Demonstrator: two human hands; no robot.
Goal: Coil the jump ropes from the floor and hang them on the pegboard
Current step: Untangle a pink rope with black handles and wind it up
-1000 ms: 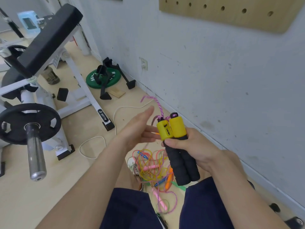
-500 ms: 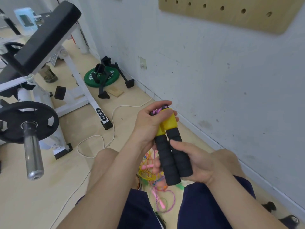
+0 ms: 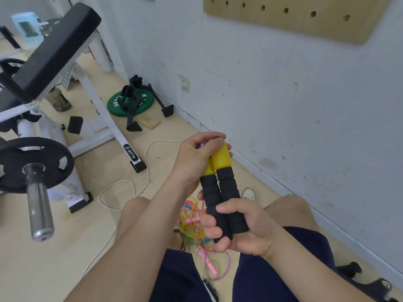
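Note:
Two jump rope handles (image 3: 220, 188) with black foam grips and yellow caps are held side by side in front of me. My right hand (image 3: 244, 227) grips the lower foam ends. My left hand (image 3: 196, 158) is curled over the yellow tops, pinching the pink braided rope there. A tangle of coloured jump ropes (image 3: 196, 232) lies on the floor between my knees. The wooden pegboard (image 3: 294, 16) hangs on the wall at the upper right.
A weight bench (image 3: 61, 46) with a barbell end and plate (image 3: 35, 168) stands at the left. A green weight plate (image 3: 130, 102) with black stands lies by the wall. A white cable (image 3: 148, 162) trails over the floor.
My left hand, open a second ago, has closed over the yellow caps and the pink rope end. The handles have shifted slightly upward and my right hand now holds them lower.

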